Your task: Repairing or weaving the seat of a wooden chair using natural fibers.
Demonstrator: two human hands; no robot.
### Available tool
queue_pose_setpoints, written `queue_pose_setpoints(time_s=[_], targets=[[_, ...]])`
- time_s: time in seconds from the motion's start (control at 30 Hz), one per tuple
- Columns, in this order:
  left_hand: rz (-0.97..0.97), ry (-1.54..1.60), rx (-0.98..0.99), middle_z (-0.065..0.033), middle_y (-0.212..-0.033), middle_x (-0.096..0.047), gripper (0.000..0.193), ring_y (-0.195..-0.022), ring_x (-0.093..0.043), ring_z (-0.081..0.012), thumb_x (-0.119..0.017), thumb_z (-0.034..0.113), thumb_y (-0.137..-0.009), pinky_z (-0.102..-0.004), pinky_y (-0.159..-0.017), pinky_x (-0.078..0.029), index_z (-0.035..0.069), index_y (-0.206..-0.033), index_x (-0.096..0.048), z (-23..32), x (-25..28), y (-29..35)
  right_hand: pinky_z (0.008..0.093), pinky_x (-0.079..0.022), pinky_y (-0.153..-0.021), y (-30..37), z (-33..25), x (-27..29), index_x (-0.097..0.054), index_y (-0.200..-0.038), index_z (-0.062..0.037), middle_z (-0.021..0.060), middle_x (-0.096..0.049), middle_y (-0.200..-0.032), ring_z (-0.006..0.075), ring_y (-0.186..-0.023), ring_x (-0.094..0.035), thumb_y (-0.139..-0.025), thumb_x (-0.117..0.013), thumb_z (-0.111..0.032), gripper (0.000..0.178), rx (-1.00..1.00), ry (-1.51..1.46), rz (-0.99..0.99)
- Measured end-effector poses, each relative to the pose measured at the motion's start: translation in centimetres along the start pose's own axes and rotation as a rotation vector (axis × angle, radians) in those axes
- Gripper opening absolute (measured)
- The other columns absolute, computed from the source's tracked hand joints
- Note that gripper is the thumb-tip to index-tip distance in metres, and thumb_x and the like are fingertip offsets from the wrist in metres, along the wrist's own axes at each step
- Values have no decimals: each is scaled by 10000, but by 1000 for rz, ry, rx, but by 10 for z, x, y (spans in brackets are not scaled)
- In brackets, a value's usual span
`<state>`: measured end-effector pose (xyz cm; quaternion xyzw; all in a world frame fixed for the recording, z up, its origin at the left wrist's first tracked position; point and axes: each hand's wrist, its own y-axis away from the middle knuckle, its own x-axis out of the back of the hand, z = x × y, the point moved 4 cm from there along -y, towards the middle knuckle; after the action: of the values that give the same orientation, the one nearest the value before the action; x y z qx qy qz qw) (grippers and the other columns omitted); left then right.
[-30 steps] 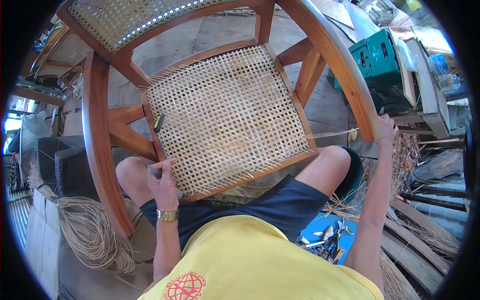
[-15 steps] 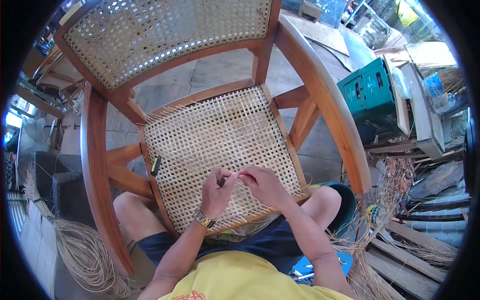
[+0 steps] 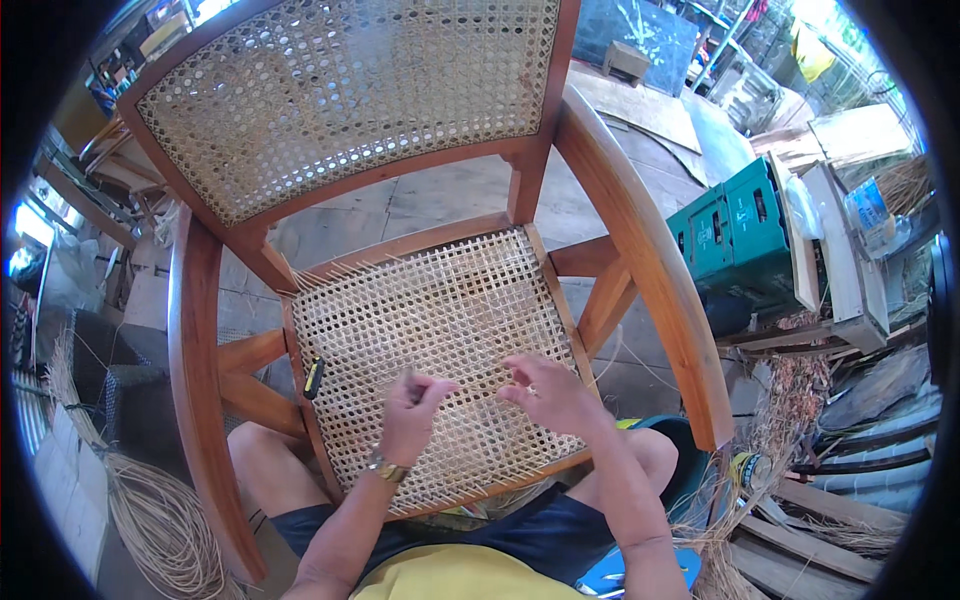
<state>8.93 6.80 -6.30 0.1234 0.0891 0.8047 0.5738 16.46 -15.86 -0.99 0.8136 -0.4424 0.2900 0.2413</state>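
A wooden armchair [image 3: 640, 250] stands before me, its seat of woven cane [image 3: 440, 310] spread out under both hands. My left hand [image 3: 412, 415] hovers over the middle of the seat, fingers folded in and thumb toward the right; whatever it pinches is too blurred to name. To its right my right hand [image 3: 548, 395] is also above the weave, fingers bent, a gap showing between thumb and forefinger. Loose cane ends stick out along the seat's left back corner. A black and yellow utility knife [image 3: 314, 378] lies on the seat's left edge.
A coil of cane strands [image 3: 165, 515] lies at the lower left. Green crates [image 3: 730, 230] stand at the right near a wooden bench [image 3: 845, 260]. Beside my right knee is a dark green tub [image 3: 685, 400]. A thin strand [image 3: 645, 360] curves below the right armrest.
My hands, fingertips together before, have parted: the left moved left and down, the right moved right and down. More of a thin strand shows by the right armrest. The view shifted slightly.
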Motion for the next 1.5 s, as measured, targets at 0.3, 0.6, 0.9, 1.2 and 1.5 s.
queue_pose_setpoints(time_s=[0.3,0.6,0.9,1.2,1.5], targets=[[-210,28,-105,21,-775,-667,121,-632,-514,-13,-705,132,-943,-194,-559,-404,43,-890,-642,-1,-50,-14,376,-526,-780,-7,15,-6,-679,-1016,-6,155,-688,-961,284,-872,-683,-919,-656,-113,146,58,-209,-100],[-314,-408,-133,-67,-793,-724,326,-490,-590,-102,-488,298,-1058,-270,-438,-450,29,-1071,-672,14,-56,-44,433,-508,-824,3,67,39,-657,-945,-4,189,-658,-930,371,-929,-641,-879,-597,-65,108,-66,-15,197],[-424,-752,-276,-155,-690,-653,302,-594,-668,-290,-483,298,-1054,-395,-569,-515,36,-1041,-633,23,-85,-72,407,-512,-797,16,112,59,-709,-953,-22,174,-658,-862,322,-847,-649,-885,-668,-132,135,-204,71,247],[-716,-1205,-224,-139,-752,-667,238,-659,-664,-330,-451,222,-1019,-443,-635,-541,45,-956,-597,35,-140,-69,377,-520,-764,15,116,56,-723,-882,3,166,-664,-835,289,-754,-649,-827,-696,-145,160,-235,87,327],[-665,-1418,-554,-159,-845,-721,194,-801,-719,-323,-549,152,-922,-446,-695,-576,27,-873,-690,58,-176,-59,424,-519,-812,19,99,57,-735,-882,-34,155,-653,-856,325,-834,-661,-815,-677,-139,137,-145,202,350]])
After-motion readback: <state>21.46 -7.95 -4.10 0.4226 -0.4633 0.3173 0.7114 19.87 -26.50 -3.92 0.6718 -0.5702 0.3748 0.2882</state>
